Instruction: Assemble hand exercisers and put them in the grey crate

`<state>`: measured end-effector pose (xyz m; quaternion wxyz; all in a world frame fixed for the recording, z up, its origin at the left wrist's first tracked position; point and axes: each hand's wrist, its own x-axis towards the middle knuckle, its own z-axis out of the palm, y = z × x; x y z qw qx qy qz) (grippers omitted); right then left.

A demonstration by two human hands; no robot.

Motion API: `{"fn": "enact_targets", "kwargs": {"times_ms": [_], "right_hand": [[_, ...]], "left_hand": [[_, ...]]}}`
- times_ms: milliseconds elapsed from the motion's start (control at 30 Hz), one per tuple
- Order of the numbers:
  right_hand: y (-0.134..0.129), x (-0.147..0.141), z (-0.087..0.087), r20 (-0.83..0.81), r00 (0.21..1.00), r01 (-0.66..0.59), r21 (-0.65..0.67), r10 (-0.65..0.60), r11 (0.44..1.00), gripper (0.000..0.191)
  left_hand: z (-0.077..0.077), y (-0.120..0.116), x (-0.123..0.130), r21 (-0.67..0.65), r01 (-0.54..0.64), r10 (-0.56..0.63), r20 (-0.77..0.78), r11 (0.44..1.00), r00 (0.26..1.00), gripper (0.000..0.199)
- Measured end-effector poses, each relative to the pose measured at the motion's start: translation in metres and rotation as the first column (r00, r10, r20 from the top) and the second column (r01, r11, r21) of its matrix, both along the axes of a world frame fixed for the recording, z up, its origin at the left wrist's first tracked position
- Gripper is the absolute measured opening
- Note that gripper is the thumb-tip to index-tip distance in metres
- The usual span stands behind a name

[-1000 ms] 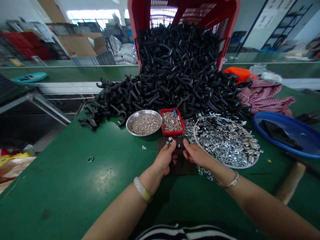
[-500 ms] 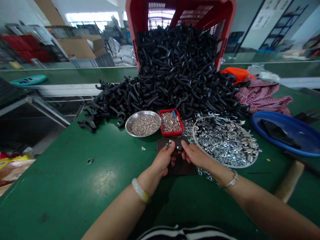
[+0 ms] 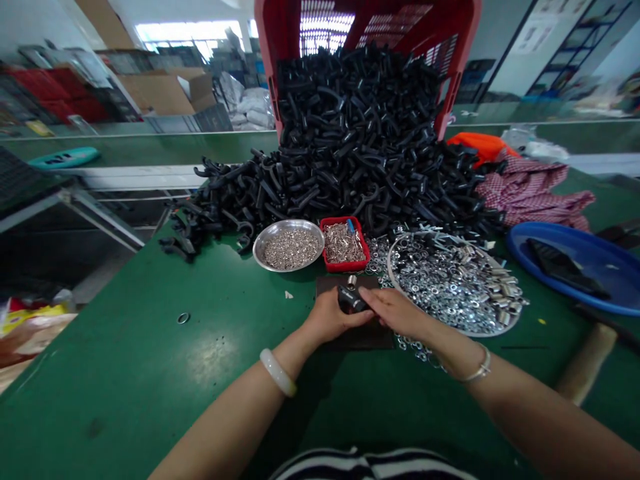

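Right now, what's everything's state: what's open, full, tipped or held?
Black part: held by left hand and right hand.
Red crate: tipped on its side, black pieces spilled out.
Steel bowl: holding small metal pieces.
Red tray: holding metal pins.
Round tray: heaped with metal parts.
Blue tray: upright, dark flat object inside.
Checked cloth: crumpled.
Cardboard box: open.
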<state>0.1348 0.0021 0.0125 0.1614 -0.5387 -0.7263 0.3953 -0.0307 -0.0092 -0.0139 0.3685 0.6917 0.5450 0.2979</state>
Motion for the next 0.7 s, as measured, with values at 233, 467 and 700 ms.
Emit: {"fn": "enact_targets", "kwargs": {"times_ms": [233,467,700], "right_hand": [[0.025,0.019,-0.015,0.291,0.887,-0.453,0.408,0.358,0.793,0.027],[0.003,0.013,-0.029,0.412,0.911,-0.218,0.476,0.003,0.852,0.026],[-0.015,0.123,0.018,0.541,0.642,0.177,0.585,-0.543,0.792,0.052]], "left_hand": [[0.010,0.018,-0.012,0.075,0.324,-0.205,-0.636,0.943,0.744,0.069],[0.006,0.023,-0.016,0.196,0.424,-0.108,-0.798,0.884,0.593,0.085],[0.032,0.079,-0.016,0.254,0.195,0.047,-0.713,0.947,0.700,0.040]]}}
